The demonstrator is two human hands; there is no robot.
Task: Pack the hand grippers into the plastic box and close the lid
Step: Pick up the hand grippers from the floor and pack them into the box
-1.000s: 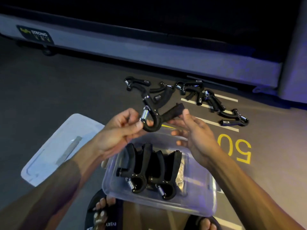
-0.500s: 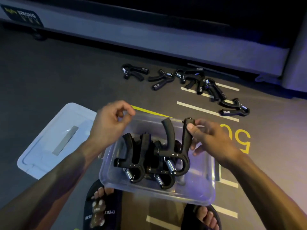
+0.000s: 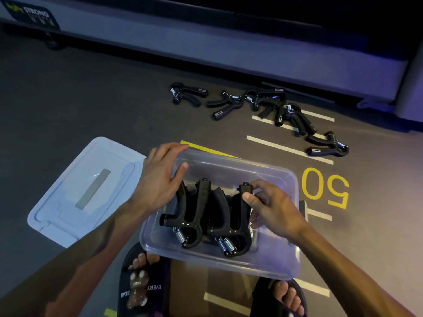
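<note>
Mid-pack on gym floor: right hand pinching handle of latest hand gripper, seating it beside others inside plastic box. Left hand spread, fingers open, steadying box's far-left rim. Five more loose grippers well apart beyond; lid off, lying left. Next, prob.: let go, reach fwd for another.

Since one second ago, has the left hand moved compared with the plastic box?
Yes. The left hand has come down from above the plastic box and now rests on its far left rim, next to the lid on the floor.
</note>
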